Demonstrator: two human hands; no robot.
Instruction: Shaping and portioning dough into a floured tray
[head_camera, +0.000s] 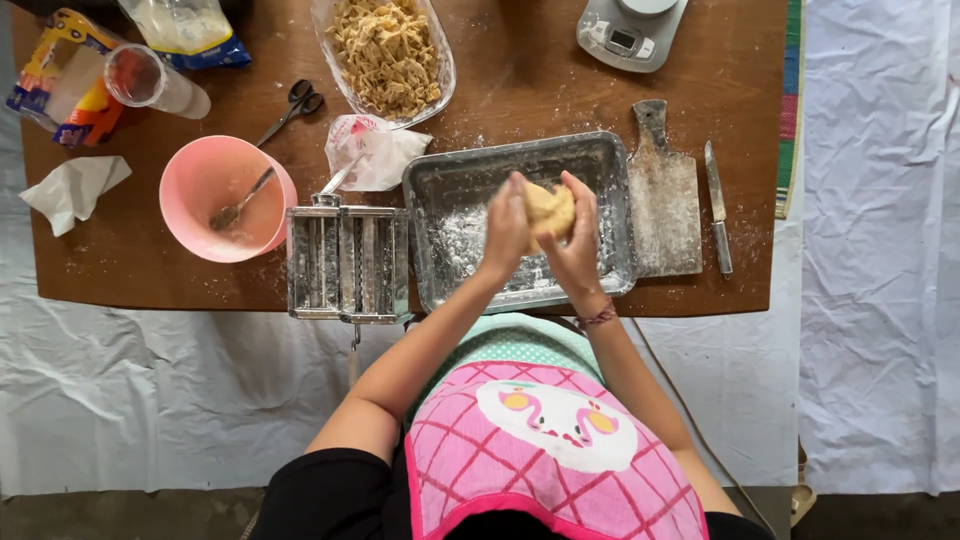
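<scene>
The person's left hand (505, 228) and right hand (578, 238) are closed around a ball of dough (549, 210), fingers curled over it from both sides, so the dough sits between the palms, held above the floured metal tray (446, 180). Only the top of the ball shows between the fingers; the rest is hidden. Just beyond the right fingers lies a floured board (665, 205), and further out a knife (717, 205). Beyond the left fingers stands the pasta roller (347, 262), then a pink bowl (200, 185) with a spoon (238, 206) in it. Ahead of the fingertips, past the tray's far rim, sit a dish of cut noodles (388, 50) and a scale (630, 30). To shape the dough well, it seems wise to keep even pressure from both palms, turn the ball a little between squeezes, and stay over the tray so loose flour falls there. Dry cracks would call for gentler, slower pressing.
</scene>
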